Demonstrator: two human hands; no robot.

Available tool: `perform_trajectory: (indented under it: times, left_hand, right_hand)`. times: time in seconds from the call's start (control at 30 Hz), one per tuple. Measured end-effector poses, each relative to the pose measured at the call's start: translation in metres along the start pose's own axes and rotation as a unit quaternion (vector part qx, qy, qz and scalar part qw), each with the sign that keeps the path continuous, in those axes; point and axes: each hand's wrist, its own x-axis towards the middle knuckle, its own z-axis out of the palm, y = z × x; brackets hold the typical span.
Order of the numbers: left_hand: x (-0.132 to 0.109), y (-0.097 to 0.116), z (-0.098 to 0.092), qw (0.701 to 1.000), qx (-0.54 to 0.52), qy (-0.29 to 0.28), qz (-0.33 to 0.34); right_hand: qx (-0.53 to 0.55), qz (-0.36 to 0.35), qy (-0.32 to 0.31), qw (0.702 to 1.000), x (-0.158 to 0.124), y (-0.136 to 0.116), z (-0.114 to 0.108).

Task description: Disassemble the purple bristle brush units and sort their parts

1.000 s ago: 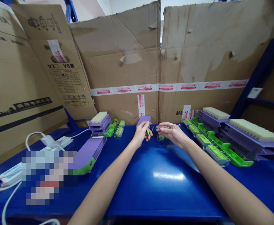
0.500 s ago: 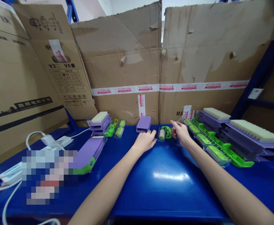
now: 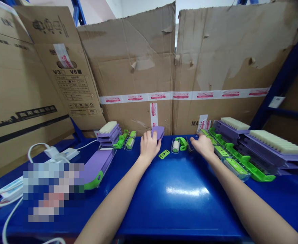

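My left hand (image 3: 149,145) is wrapped over the left side of a purple plastic shell (image 3: 159,131) at the back of the table, hiding part of it. Just right of these fingers lies a flat green plate (image 3: 164,154) with holes. A clear case with a cream roll (image 3: 175,146) stands beside a curved green bracket (image 3: 182,143). Between that bracket and my right hand (image 3: 202,145) is a thin dark strip (image 3: 189,145). The fingers of my right hand are curled near the row of clear cases with green tops (image 3: 220,151); whatever they hold is hidden.
Purple housings with cream bristle blocks (image 3: 276,141) are stacked at right, beside long green rails (image 3: 245,162). Smaller ones (image 3: 108,127) stand at left, behind a purple housing with a green end (image 3: 98,166). A white power strip (image 3: 66,154) and cables lie far left. Cardboard (image 3: 128,67) walls the back.
My left hand has moved left and up onto the purple shell, uncovering the green plate. My right hand has shifted right, its fingers more curled, and the dark strip now shows.
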Motion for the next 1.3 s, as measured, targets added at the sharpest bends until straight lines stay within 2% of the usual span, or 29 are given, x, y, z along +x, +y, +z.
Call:
perform_trajectory:
  times: [0.07,0.17,0.27,0.33,0.6,0.83,0.97,1.13,1.23,1.3]
  left_hand:
    - [-0.001,-0.005,0.005,1.0,0.001,0.002,-0.007]
    - [-0.003,-0.01,0.013,0.999,0.001,-0.038,-0.012]
    - [-0.004,-0.011,0.017,0.996,-0.013,-0.078,-0.046]
    - [-0.003,-0.01,0.016,0.993,-0.027,-0.085,-0.071]
    - [0.0,-0.007,0.008,0.988,-0.026,-0.085,-0.127]
    - [-0.001,-0.006,0.006,0.986,0.031,-0.12,-0.112]
    - [0.005,-0.004,-0.009,0.98,0.038,-0.172,-0.097]
    - [0.016,-0.001,-0.038,0.958,0.009,-0.27,-0.096]
    - [0.019,-0.015,-0.056,0.949,-0.003,-0.3,-0.1]
    - [0.019,-0.034,-0.068,0.948,0.015,-0.302,-0.103]
  right_hand:
    - [-0.02,0.0,-0.01,1.0,-0.001,0.001,-0.001]
    - [-0.096,-0.001,-0.036,0.995,-0.004,-0.001,-0.001]
    - [-0.21,-0.002,-0.084,0.974,-0.008,-0.007,-0.004]
    - [-0.245,-0.009,-0.106,0.964,-0.009,-0.01,-0.006]
    - [-0.259,-0.026,-0.102,0.96,-0.01,-0.01,-0.006]
    - [-0.247,-0.042,-0.076,0.965,-0.013,-0.013,-0.006]
    - [-0.242,-0.051,-0.069,0.966,-0.016,-0.016,-0.006]
    - [-0.237,-0.063,-0.06,0.967,-0.021,-0.02,-0.004]
    - [-0.237,-0.069,-0.057,0.967,-0.022,-0.023,-0.004]
    - [-0.238,-0.074,-0.053,0.967,-0.022,-0.024,-0.005]
